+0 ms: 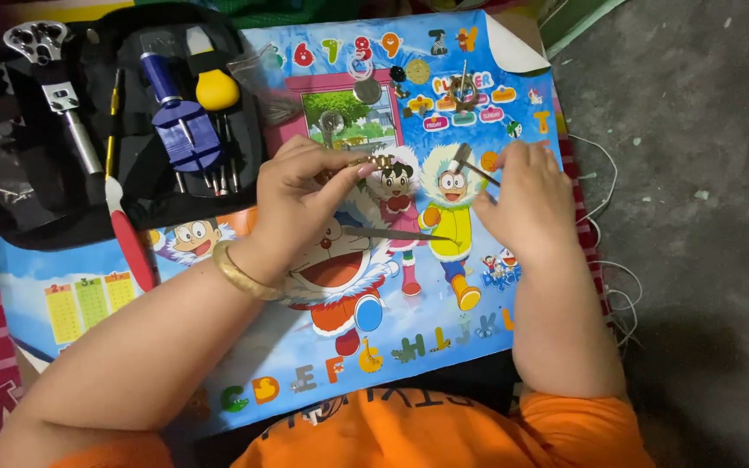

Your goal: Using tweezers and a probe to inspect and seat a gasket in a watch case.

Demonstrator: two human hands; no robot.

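Hands are working over a cartoon play mat [444,329]: the left hand [305,195] is pinching a gold watch band [373,162] in its grip, while the right hand [526,195] is gripping a small hammer [472,165] beside it. Tapping next likely demands steadiness.

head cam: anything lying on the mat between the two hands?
Head view: between left hand and right hand lies a thin dark pointed tool on the cartoon mat. The left fingers pinch a gold watch band.
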